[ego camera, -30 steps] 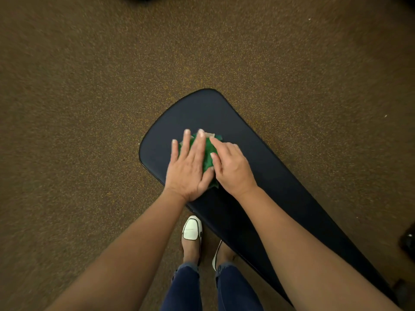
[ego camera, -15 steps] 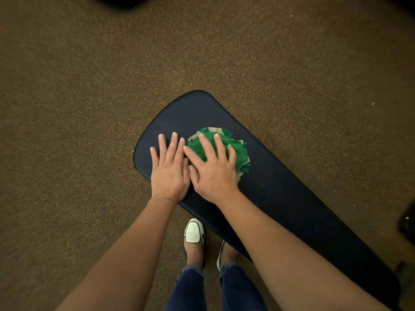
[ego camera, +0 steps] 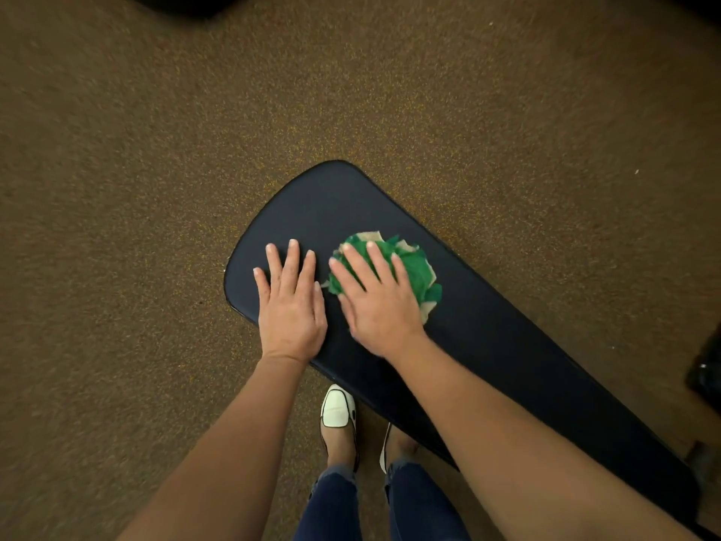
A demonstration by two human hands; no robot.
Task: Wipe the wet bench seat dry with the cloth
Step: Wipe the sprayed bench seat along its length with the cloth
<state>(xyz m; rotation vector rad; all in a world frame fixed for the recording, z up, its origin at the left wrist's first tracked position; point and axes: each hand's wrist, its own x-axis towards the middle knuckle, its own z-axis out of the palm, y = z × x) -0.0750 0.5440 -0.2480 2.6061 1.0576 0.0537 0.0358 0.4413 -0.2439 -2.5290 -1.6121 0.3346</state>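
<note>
My right hand (ego camera: pixel 380 306) lies flat, fingers straight, pressing the bunched cloth (ego camera: pixel 413 267) onto the table (ego camera: pixel 507 345) near its rounded end. My left hand (ego camera: pixel 290 306) rests flat on bare table just beside it, holding nothing. The risks, as I judge them: the wad may slide out from under my palm toward the far edge, and I cannot see wetness on the dark surface, so patches could be missed.

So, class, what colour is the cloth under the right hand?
Green with pale beige edges: cloth, right hand, clearest in the head view.
</note>
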